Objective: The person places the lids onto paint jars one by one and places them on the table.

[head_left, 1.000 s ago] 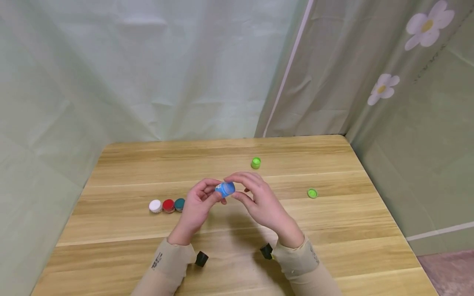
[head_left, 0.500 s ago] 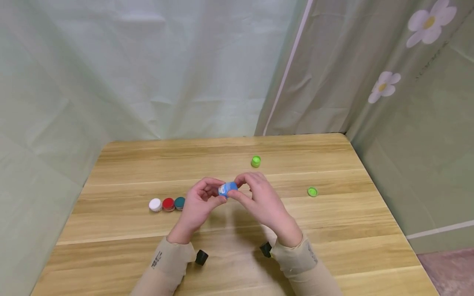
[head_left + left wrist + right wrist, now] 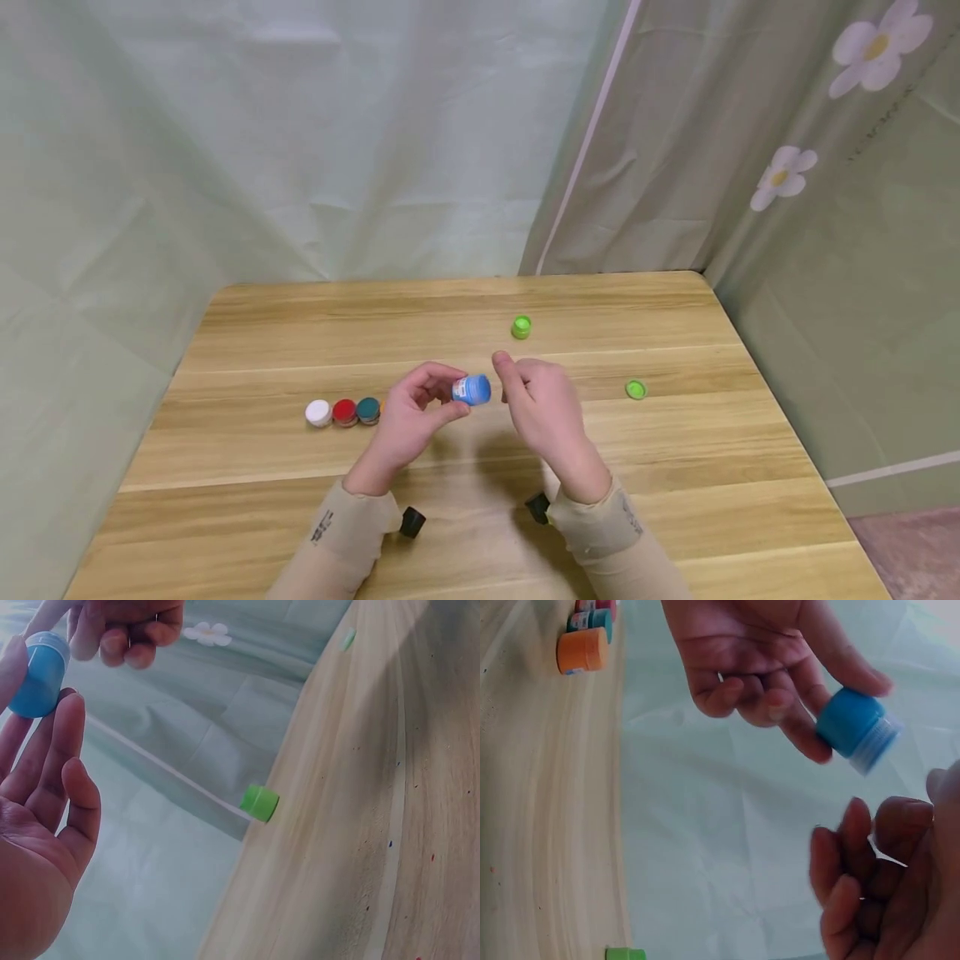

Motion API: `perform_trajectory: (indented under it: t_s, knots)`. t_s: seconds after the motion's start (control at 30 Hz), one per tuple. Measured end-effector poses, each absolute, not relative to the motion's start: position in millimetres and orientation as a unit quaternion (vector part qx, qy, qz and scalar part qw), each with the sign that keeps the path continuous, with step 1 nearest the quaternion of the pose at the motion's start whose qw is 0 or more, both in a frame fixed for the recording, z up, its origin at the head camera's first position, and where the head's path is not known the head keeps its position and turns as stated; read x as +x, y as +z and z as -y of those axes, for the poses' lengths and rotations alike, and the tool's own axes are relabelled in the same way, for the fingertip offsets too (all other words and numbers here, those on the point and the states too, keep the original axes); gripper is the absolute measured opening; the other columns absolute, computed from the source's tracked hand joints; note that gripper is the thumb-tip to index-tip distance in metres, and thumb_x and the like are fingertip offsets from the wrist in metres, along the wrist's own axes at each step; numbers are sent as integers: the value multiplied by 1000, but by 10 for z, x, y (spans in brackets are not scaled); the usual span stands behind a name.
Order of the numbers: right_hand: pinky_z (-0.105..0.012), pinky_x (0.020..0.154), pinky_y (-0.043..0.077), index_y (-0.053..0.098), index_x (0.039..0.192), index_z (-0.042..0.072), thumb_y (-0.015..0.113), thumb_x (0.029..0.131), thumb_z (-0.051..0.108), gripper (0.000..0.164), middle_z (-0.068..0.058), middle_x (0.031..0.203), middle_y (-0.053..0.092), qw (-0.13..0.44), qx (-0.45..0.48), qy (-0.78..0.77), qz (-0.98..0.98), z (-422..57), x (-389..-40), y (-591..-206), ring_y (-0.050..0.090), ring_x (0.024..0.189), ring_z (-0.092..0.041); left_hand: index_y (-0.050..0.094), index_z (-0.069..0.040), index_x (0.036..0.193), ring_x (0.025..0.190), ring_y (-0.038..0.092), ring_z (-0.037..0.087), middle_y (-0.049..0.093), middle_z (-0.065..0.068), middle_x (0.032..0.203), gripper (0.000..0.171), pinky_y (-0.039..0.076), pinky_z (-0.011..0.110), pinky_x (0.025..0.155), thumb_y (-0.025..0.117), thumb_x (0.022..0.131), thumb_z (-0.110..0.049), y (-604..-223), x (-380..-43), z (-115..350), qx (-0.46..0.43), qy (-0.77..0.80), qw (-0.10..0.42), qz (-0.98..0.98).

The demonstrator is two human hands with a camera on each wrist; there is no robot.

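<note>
My left hand (image 3: 408, 421) pinches a small blue paint jar (image 3: 470, 389) between thumb and fingers, tilted on its side above the table. The jar's printed label shows near the left fingers, and its other end points to the right. Close beside that end is my right hand (image 3: 543, 404), thumb raised and other fingers loosely bent, with nothing visible in it. In the right wrist view a gap lies between the blue jar (image 3: 850, 724) and the right fingers (image 3: 840, 847). The left wrist view shows the jar (image 3: 41, 675) against the left fingers, with a right-hand digit reaching near its top.
On the wooden table (image 3: 247, 333), a white jar (image 3: 318, 412), a red jar (image 3: 345, 412), a teal jar (image 3: 368, 409) and an orange jar (image 3: 583, 651) form a row at left. An uncovered green jar (image 3: 522, 327) stands farther back; its green lid (image 3: 636, 389) lies at right.
The right hand, whose thumb and fingers were on the blue jar half a second ago, has come off it and turned thumb-up. The left hand and jar have shifted slightly right.
</note>
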State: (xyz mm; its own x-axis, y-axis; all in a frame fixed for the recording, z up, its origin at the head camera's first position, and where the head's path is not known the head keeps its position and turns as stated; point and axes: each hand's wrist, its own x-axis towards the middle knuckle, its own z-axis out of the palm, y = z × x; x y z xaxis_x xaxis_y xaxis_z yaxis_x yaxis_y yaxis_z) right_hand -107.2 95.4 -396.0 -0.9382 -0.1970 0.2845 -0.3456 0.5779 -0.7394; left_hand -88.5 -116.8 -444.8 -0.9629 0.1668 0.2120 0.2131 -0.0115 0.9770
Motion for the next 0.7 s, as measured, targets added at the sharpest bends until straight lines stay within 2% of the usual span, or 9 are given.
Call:
perform_trajectory:
  t_s: [0.07, 0.13, 0.23, 0.3, 0.37, 0.47, 0.57, 0.7]
  knots:
    - [-34, 54, 44, 60, 63, 18, 44, 115, 44, 61, 8, 62, 56, 124, 168, 446, 870, -981, -1096, -3967, 52, 57, -13, 70, -4, 124, 95, 64, 22, 75, 1, 106, 33, 52, 37, 88, 83, 94, -6, -4451, -887, 1178, -128, -700, 18, 703]
    - [-32, 55, 46, 64, 73, 15, 47, 116, 38, 52, 6, 67, 58, 154, 191, 463, 852, -1005, -1119, -3966, 54, 60, -12, 70, -3, 125, 96, 64, 22, 76, 2, 108, 33, 52, 38, 89, 82, 95, -6, -4446, -887, 1190, -117, -701, 16, 703]
    - [-30, 59, 50, 71, 94, 11, 56, 113, 29, 30, 5, 80, 64, 173, 226, 483, 828, -1037, -1150, -3955, 59, 70, -11, 69, -1, 127, 97, 66, 23, 76, 2, 110, 33, 53, 37, 89, 80, 97, -7, -4428, -885, 1208, -105, -705, 14, 701]
    - [-30, 63, 52, 73, 111, 11, 64, 110, 25, 16, 4, 90, 68, 162, 253, 486, 821, -1055, -1167, -3941, 63, 78, -11, 68, 0, 127, 98, 67, 23, 76, 2, 110, 33, 56, 35, 89, 80, 97, -7, -4420, -888, 1218, -100, -710, 14, 697]
    - [-31, 66, 55, 72, 125, 13, 70, 106, 21, 21, 3, 101, 70, 144, 282, 478, 820, -1072, -1181, -3934, 64, 87, -12, 67, 1, 128, 97, 67, 22, 76, 2, 110, 33, 58, 34, 87, 78, 98, -6, -4419, -893, 1226, -99, -719, 15, 688]
    - [-34, 74, 57, 69, 139, 15, 76, 102, 18, 38, 2, 119, 71, 110, 329, 462, 817, -1084, -1193, -3923, 65, 100, -14, 65, 4, 128, 94, 68, 19, 76, 0, 109, 30, 61, 33, 84, 75, 100, -3, -4424, -904, 1235, -106, -733, 20, 672]
    - [-37, 80, 58, 66, 144, 14, 79, 99, 14, 47, 0, 133, 68, 90, 366, 450, 810, -1082, -1195, -3918, 65, 109, -17, 65, 3, 127, 88, 69, 16, 77, -2, 108, 25, 61, 31, 83, 70, 103, -2, -4429, -912, 1243, -121, -744, 26, 657]
    - [-36, 85, 58, 68, 143, 14, 79, 97, 10, 47, -1, 138, 66, 92, 387, 439, 806, -1065, -1193, -3920, 65, 116, -17, 67, -2, 126, 84, 68, 15, 77, -3, 108, 21, 61, 30, 82, 67, 105, -4, -4433, -912, 1250, -137, -751, 26, 645]
